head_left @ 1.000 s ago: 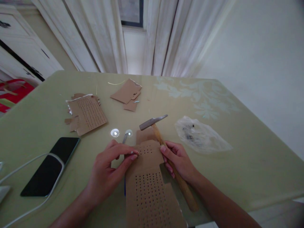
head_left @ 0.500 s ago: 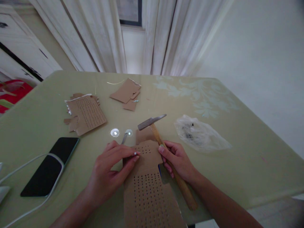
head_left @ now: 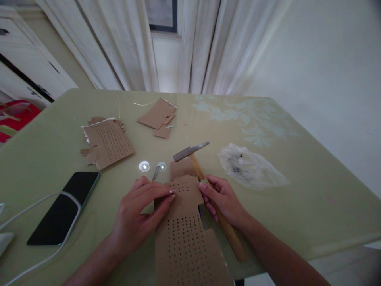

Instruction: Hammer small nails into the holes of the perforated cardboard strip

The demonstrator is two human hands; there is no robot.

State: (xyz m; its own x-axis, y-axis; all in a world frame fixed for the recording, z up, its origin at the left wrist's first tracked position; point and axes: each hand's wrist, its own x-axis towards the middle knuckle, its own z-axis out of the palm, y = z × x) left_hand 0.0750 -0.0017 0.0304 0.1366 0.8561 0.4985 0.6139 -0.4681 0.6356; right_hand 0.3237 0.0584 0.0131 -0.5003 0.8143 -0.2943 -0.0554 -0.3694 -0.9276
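Brown hole-punched cardboard (head_left: 187,238) | head view: between the two hands, running toward the wearer | left hand (head_left: 138,208): pinching small pale-tipped piece (head_left: 171,192) at upper holes | right hand (head_left: 218,194): wrapped round hammer's (head_left: 197,166) wooden handle | plastic bag (head_left: 253,169): beyond right hand

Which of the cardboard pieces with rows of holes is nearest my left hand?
The long cardboard piece reaching under your left hand and out of the picture's bottom edge. The other holed piece lies apart, beyond the phone.
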